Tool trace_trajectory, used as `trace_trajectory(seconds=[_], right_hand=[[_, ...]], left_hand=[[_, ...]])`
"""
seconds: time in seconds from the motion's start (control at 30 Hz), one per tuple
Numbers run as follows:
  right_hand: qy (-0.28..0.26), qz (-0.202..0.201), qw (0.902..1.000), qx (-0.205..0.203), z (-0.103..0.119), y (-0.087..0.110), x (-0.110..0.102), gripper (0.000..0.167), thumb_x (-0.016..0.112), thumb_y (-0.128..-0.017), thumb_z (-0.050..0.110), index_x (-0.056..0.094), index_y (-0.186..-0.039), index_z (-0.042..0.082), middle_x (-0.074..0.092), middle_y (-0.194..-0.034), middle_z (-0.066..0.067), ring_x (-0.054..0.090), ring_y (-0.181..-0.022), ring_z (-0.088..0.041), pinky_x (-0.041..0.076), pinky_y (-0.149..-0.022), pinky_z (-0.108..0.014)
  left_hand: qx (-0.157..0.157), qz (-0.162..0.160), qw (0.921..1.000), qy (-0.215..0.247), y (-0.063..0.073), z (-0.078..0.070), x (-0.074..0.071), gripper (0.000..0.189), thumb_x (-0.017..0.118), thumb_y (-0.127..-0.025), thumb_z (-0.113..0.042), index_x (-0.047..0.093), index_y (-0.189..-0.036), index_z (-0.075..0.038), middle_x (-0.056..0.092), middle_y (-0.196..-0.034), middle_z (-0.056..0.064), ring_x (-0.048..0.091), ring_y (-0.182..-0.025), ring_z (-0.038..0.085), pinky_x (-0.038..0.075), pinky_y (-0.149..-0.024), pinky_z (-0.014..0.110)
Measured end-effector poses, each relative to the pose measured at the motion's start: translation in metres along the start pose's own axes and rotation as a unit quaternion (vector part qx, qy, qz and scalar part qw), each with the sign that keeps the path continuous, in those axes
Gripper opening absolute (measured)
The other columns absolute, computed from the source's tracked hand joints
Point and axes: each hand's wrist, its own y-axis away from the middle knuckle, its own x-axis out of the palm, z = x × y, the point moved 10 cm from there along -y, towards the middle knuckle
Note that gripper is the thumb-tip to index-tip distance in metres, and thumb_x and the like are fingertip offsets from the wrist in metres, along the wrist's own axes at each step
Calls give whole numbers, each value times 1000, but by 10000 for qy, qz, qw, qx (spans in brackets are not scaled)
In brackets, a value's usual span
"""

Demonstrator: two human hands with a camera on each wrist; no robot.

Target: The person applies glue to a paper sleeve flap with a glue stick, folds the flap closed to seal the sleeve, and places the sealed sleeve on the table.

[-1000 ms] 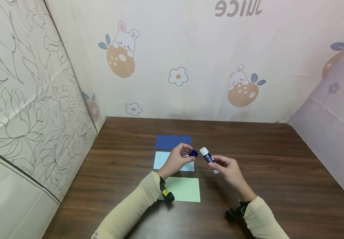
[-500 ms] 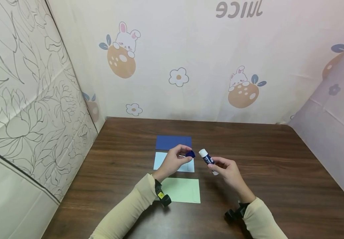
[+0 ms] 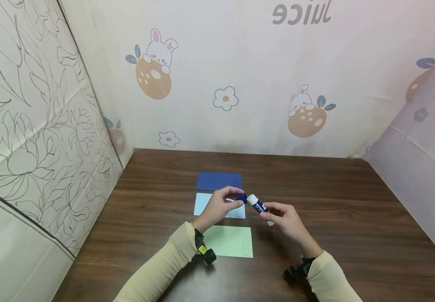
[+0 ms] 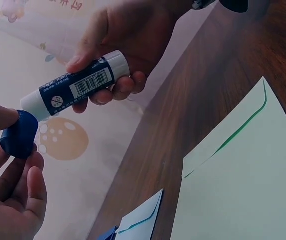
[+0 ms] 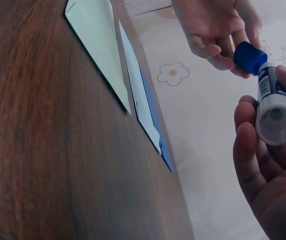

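Observation:
Between thumb and fingers, my left hand [image 3: 218, 206] pinches a dark blue glue stick cap [image 4: 20, 134]. My right hand [image 3: 287, 220] grips a glue stick [image 4: 80, 86] with a white end and a blue barcode label. The stick tilts up to the left, its white top right at the cap's mouth in the head view; whether they touch I cannot tell. Both hands are above the table. Below them lie a light blue envelope [image 3: 202, 203] and a green envelope [image 3: 236, 242], partly covered by my left hand and wrist. A dark blue envelope [image 3: 217, 180] lies farthest back.
The brown wooden table [image 3: 334, 201] reaches back to a white printed curtain [image 3: 255, 58]. A curtain with line-drawn flowers [image 3: 24, 138] hangs at the left, and a pale curtain [image 3: 425, 155] at the right. Each wrist carries a black camera.
My right hand has brought the glue stick left and slightly down towards the cap. The left hand moved slightly back and turned the cap towards the stick. The gap between them has narrowed.

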Motion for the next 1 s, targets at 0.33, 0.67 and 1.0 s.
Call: trace_trajectory(seconds=[0.33, 0.67, 1.0], right_hand=[[-57, 190, 9994, -281, 2, 0, 6, 26, 65, -92, 9, 66, -114, -4, 68, -85, -3, 61, -76, -19, 52, -67, -28], [7, 284, 9994, -200, 2, -1, 9, 27, 66, -92, 10, 66, -115, -4, 68, -85, -9, 61, -75, -21, 53, -67, -29], [-33, 362, 9991, -226, 1, -1, 12, 26, 66, -92, 10, 66, -114, -4, 66, -86, -21, 61, -74, -24, 52, -66, -29]], left_hand=[[-62, 41, 10000, 54, -3, 20, 1, 28, 66, -93, -14, 64, -120, -8, 64, -120, 13, 64, -89, 15, 52, -80, 24], [-112, 37, 9999, -19, -2, 21, 1, 31, 67, -92, -12, 63, -123, -7, 65, -119, 14, 60, -87, 12, 50, -77, 22], [5, 83, 10000, -4, 0, 17, 1, 29, 67, -92, -17, 65, -120, -8, 66, -114, 12, 60, -89, 14, 51, -78, 22]])
